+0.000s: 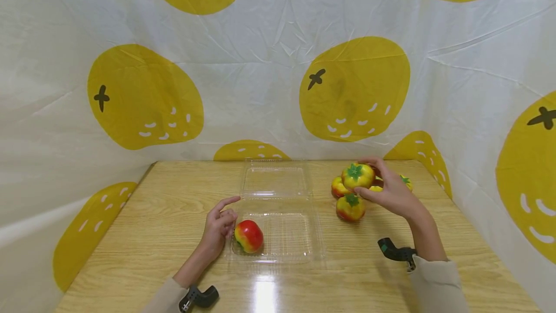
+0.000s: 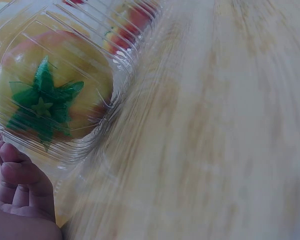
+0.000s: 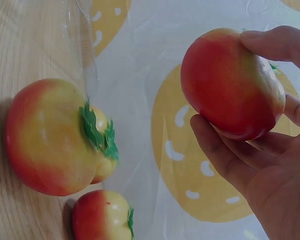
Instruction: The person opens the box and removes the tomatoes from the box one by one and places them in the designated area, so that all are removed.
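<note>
My right hand (image 1: 393,193) grips a red-and-yellow toy tomato (image 1: 358,176) between thumb and fingers, raised above the others; its red underside faces the right wrist view. Under and beside that hand, several more toy tomatoes (image 1: 350,207) lie on the table, some partly hidden. My left hand (image 1: 217,230) is at the left rim of an open, clear plastic clamshell container (image 1: 314,235). Its index finger stretches toward the hinge, while the other fingers curl at the rim. One red toy tomato (image 1: 249,236) sits in the container's near left corner, its green leaves visible in the left wrist view.
The container's lid (image 1: 275,181) lies folded back toward the far edge of the wooden table (image 1: 182,192). A white curtain with yellow fruit prints (image 1: 260,95) hangs behind and along both sides.
</note>
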`<action>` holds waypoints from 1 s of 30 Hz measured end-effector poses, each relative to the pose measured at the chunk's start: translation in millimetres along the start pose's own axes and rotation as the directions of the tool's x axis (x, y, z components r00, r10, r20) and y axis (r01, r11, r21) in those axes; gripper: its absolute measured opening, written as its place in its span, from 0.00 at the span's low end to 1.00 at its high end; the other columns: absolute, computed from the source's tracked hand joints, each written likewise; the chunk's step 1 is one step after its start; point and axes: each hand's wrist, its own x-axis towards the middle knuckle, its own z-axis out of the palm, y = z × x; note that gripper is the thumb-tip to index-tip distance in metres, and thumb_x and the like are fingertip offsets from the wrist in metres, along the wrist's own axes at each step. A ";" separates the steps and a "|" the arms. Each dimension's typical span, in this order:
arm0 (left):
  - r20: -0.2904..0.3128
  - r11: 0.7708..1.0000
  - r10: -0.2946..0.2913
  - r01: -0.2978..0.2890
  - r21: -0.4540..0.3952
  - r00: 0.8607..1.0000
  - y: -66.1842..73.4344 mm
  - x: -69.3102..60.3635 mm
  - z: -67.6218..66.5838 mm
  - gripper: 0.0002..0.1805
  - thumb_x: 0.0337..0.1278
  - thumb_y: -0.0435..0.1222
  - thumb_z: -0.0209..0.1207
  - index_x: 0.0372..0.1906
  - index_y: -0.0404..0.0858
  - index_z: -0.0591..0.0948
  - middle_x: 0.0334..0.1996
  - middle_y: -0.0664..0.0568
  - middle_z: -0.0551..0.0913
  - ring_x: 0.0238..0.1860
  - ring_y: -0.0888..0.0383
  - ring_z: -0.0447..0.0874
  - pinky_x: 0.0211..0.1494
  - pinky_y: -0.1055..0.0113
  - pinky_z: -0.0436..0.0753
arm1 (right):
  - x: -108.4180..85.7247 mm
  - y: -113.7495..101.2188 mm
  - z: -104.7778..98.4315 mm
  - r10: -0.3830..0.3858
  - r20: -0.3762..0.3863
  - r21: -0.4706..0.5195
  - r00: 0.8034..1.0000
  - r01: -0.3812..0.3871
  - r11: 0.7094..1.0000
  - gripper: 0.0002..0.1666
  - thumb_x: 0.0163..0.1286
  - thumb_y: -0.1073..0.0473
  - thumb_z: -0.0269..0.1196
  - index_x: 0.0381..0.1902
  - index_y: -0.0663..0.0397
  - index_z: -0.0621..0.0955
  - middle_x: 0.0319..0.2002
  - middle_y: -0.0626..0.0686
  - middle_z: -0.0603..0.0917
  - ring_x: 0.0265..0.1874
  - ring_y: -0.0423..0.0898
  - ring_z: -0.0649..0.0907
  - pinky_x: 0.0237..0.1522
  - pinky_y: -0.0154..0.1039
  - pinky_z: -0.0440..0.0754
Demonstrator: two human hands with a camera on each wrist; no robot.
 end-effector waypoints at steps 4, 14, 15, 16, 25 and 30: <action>-0.006 1.000 -0.007 0.007 0.005 1.000 0.2 -0.2 0.2 0.27 0.66 0.23 0.50 0.69 0.24 0.67 0.20 0.57 0.77 0.14 0.65 0.67 0.16 0.77 0.66 | -1.4 1.8 -2.3 0.007 0.000 -0.001 1.000 -0.007 1.000 0.39 0.68 0.56 0.72 0.70 0.53 0.66 0.65 0.60 0.75 0.53 0.37 0.78 0.55 0.18 0.74; 0.006 1.000 -0.009 0.009 0.003 1.000 1.0 -0.8 0.1 0.28 0.66 0.23 0.48 0.70 0.23 0.66 0.20 0.57 0.76 0.14 0.64 0.67 0.16 0.78 0.66 | -5.4 9.4 -9.5 0.012 -0.002 0.044 1.000 -0.012 0.999 0.37 0.68 0.59 0.72 0.69 0.55 0.66 0.62 0.61 0.75 0.52 0.33 0.79 0.49 0.24 0.82; 0.006 1.000 -0.009 0.009 0.002 1.000 0.8 -0.9 0.0 0.27 0.66 0.23 0.48 0.70 0.23 0.66 0.20 0.57 0.76 0.14 0.64 0.67 0.16 0.78 0.66 | -5.9 10.1 -10.3 0.011 -0.002 0.045 1.000 -0.011 0.999 0.37 0.68 0.59 0.72 0.69 0.56 0.66 0.62 0.61 0.75 0.52 0.32 0.78 0.49 0.23 0.82; 0.006 1.000 -0.009 0.009 0.002 1.000 0.8 -0.9 -0.1 0.27 0.66 0.23 0.49 0.70 0.24 0.66 0.20 0.56 0.76 0.14 0.64 0.67 0.16 0.78 0.66 | -6.3 10.6 -11.0 0.009 -0.001 0.047 1.000 -0.009 0.999 0.37 0.68 0.59 0.71 0.69 0.56 0.66 0.62 0.62 0.75 0.52 0.31 0.78 0.49 0.23 0.81; -0.004 1.000 -0.013 0.013 0.009 1.000 -0.2 -0.6 -0.4 0.26 0.67 0.23 0.49 0.70 0.26 0.68 0.20 0.56 0.75 0.15 0.64 0.67 0.17 0.77 0.65 | -10.1 16.5 -18.1 0.042 0.023 0.023 0.999 -0.043 0.999 0.38 0.69 0.58 0.70 0.70 0.59 0.64 0.66 0.64 0.73 0.60 0.51 0.79 0.50 0.21 0.79; 0.000 1.000 -0.009 0.009 0.007 1.000 0.2 -0.6 0.1 0.26 0.68 0.23 0.49 0.70 0.25 0.68 0.19 0.57 0.76 0.15 0.64 0.66 0.16 0.77 0.65 | -11.7 20.1 -21.5 0.035 0.025 0.026 0.999 -0.035 0.999 0.38 0.69 0.62 0.70 0.69 0.61 0.65 0.66 0.66 0.73 0.62 0.66 0.77 0.49 0.21 0.79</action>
